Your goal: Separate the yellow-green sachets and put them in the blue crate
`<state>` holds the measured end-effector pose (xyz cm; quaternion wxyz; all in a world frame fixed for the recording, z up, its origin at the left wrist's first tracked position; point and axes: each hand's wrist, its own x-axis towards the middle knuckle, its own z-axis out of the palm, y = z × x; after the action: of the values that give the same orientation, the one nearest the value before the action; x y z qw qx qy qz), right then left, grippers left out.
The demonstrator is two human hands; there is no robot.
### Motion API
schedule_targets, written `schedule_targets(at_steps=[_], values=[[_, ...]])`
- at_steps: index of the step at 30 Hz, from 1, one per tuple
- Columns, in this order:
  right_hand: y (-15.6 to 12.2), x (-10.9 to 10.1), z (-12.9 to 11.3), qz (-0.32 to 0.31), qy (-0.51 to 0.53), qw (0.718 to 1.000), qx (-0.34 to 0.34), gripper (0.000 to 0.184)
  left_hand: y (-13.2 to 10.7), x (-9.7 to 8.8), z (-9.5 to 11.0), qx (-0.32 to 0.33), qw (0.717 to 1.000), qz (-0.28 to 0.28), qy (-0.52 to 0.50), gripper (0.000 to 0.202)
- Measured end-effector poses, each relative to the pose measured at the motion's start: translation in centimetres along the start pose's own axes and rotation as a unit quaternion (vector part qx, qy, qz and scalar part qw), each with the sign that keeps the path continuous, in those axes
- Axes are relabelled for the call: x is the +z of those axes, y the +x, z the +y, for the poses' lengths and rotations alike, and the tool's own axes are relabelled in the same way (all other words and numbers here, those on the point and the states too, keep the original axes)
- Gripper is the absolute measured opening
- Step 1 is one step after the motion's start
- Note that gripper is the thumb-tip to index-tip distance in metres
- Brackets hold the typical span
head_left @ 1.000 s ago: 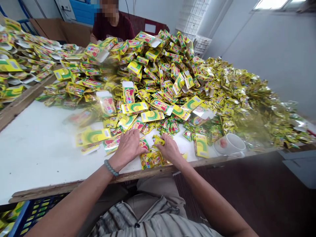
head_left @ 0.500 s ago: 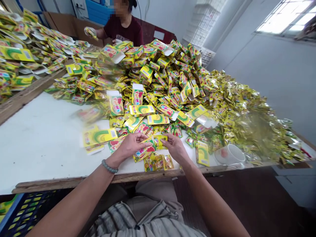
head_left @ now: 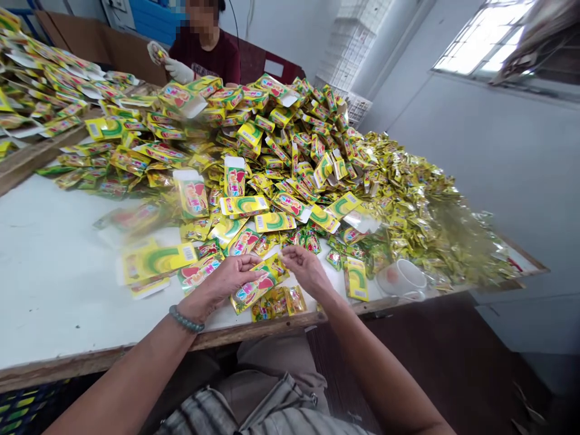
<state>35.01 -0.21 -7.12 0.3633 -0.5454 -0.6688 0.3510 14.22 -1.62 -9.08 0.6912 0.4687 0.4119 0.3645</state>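
My left hand (head_left: 232, 279) grips a small yellow and green candy box (head_left: 256, 291), tilted, with its end toward my right hand. A shiny yellow sachet (head_left: 280, 266) sits at that end, seemingly partly inside the box. My right hand (head_left: 306, 272) has its thumb and fingertips closed at the sachet's edge; the exact contact is hard to see. Just below, several yellow sachets (head_left: 278, 304) lie by the table edge. Another candy box (head_left: 199, 273) rests beside my left hand, and one more box (head_left: 357, 279) lies to the right of my right hand.
Behind my hands rises a big heap of candy boxes (head_left: 272, 115). Loose sachets (head_left: 408, 199) are piled at the right, near a white mug (head_left: 401, 278). A wooden strip (head_left: 49, 142) divides the white table (head_left: 49, 272). Across from me sits a gloved person (head_left: 206, 57).
The sachet in my right hand has gone from beside the box to its end, mostly inside it. The view has shifted right, and the other person's gloved hands have come together.
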Motion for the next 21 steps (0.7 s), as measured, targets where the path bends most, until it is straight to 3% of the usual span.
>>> schedule_targets(at_steps=[2, 4, 8, 13, 18, 21], values=[[0.6, -1.8, 1.2, 0.092, -0.065, 0.993, -0.019, 0.029, 0.4, 0.0, -0.3, -0.011, 1.0, 0.013, -0.019, 0.066], [1.5, -3.9, 2.5, 0.143, -0.179, 0.973, -0.025, 0.03, 0.7, 0.0, -0.5, -0.004, 1.0, 0.023, -0.012, 0.07], [2.8, -6.4, 4.5, 0.056, -0.345, 0.936, -0.039, 0.059, 0.8, 0.0, -0.3, 0.002, 0.999, 0.044, 0.0, 0.075], [2.4, -6.5, 5.1, -0.007, -0.418, 0.902, -0.11, 0.057, 0.6, 0.1, 0.2, 0.018, 0.998, 0.065, 0.004, 0.072], [1.4, -6.0, 5.5, 0.044, -0.419, 0.899, -0.123, 0.047, 0.9, 0.0, -0.2, 0.028, 0.997, 0.07, 0.008, 0.067], [1.5, -5.6, 5.9, 0.055, -0.4, 0.905, -0.135, 0.052, 0.9, -0.1, -0.5, 0.035, 0.997, 0.071, 0.026, 0.063]])
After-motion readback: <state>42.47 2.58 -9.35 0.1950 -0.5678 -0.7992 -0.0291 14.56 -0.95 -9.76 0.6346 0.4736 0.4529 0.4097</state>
